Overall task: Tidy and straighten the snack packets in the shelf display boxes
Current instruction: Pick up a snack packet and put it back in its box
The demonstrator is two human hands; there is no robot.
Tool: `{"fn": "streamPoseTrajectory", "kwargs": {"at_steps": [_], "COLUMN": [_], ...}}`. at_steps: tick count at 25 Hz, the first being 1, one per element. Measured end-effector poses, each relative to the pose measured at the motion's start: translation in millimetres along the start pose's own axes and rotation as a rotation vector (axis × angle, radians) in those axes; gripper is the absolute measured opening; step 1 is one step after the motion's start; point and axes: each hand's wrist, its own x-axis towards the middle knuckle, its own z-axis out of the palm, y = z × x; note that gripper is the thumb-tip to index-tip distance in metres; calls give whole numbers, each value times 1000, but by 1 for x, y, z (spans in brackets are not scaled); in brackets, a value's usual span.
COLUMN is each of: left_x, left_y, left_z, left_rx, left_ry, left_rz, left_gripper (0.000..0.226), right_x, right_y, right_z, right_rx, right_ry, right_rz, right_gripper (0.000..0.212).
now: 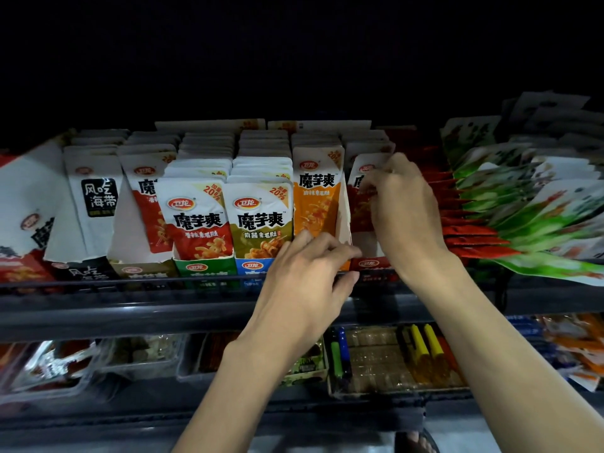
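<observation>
Here, glossy flat packets (199,220) in cardboard boxes (204,266).

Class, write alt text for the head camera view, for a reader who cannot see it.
Two bare hands tidy snack packets standing in boxes on a dim shop shelf. The right hand pinches a red packet near its top, while the left hand grips the front edge of the display box holding orange packets beside it.
</observation>
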Motion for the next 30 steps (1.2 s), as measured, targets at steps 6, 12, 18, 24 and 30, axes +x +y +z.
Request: {"fn": "streamPoseTrajectory", "kwargs": {"at_steps": [6,12,18,24,30], "left_x": [1,0,1,1,-2], "left_y": [-1,1,1,-1,-4], "left_z": [-1,-3,-4,-5,-12], "left_rx": [-9,-23,-29,-54,-243], "left_ry": [-12,-28,-27,-48,60], "left_rz": [-1,-3,-1,-8,-14], "left_gripper": [31,32,31,32,21], "right_x": [2,-1,-4,-1,-5], "right_y": [0,0,-3,-3,-11], "right_z": [4,-4,-5,-9,-31], "right_rx": [-95,-206,-208,-131,127], "right_ry": [-142,-310,-414,-444,-226], "right_rz": [-96,-131,-119,-86,13], "right_gripper": [43,35,30,41,32]}}
